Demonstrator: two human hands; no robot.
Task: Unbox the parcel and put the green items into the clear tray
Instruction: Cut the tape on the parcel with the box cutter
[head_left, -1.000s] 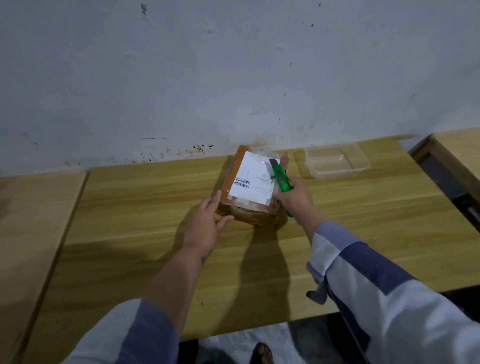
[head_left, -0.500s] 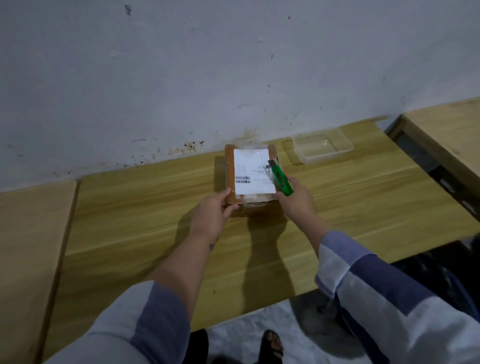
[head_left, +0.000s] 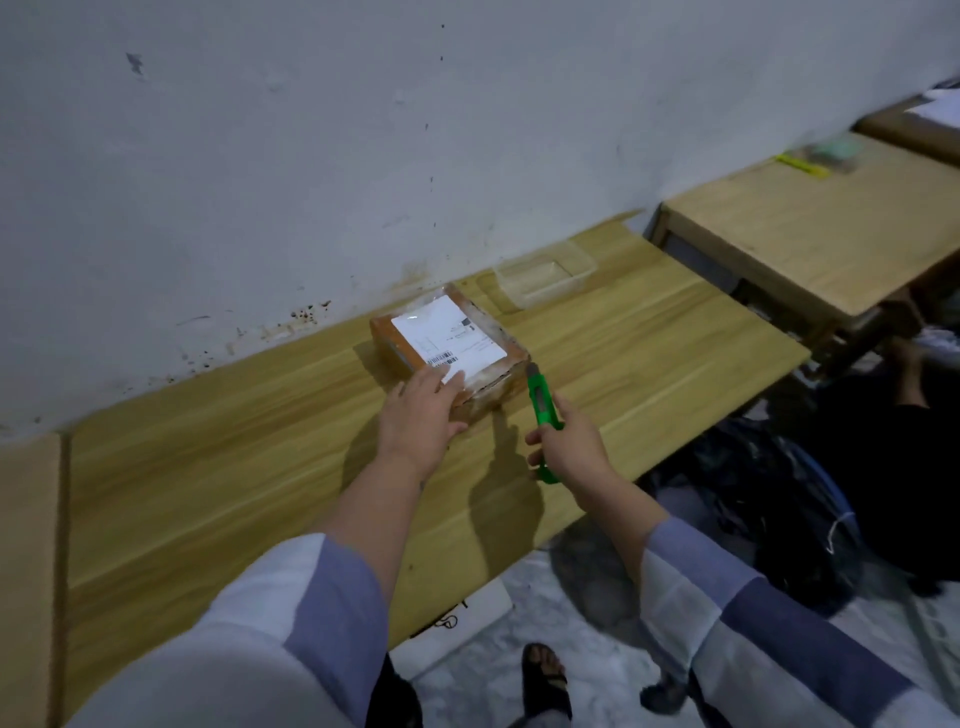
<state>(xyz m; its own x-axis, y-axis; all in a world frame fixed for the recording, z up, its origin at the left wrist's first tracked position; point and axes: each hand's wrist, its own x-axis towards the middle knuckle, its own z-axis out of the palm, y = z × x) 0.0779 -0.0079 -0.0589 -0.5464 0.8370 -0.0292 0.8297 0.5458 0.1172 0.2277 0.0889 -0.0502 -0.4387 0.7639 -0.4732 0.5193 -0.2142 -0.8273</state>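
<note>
Since a half-second ago: parcel (head_left: 451, 349) turned skew on the wooden table (head_left: 208, 467), cutter off its top.

Left hand (head_left: 422, 415), fingers flat, presses parcel's near corner. Parcel: flat brown cardboard under glossy wrap, white barcode label; long axis runs near-left to far-right.

Right hand (head_left: 571, 441) grips green plastic box cutter (head_left: 543, 402), tip pointing away, at parcel's near-right corner.

Clear tray (head_left: 545, 274) sits beyond by the wall, apart.
</note>
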